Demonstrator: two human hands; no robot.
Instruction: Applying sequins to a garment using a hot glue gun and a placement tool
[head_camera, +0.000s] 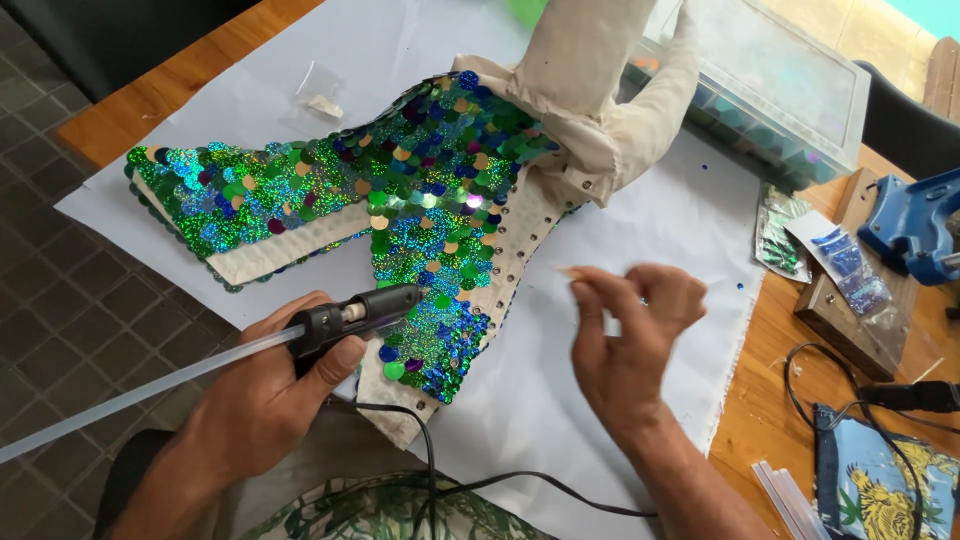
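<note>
Head view: left hand grips a black glue gun, nozzle aimed at the green-blue sequinned cream fabric piece at centre frame on white paper; right hand pinches something tiny, seemingly ready to place, above the wooden counter

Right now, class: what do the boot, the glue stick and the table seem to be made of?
Boot: beige woven cloth, matte, covered in shiny holographic green-blue sequins, likely plastic. Glue stick: translucent, smooth, probably plastic-like. Table: wood, orange-brown with visible grain.
</note>
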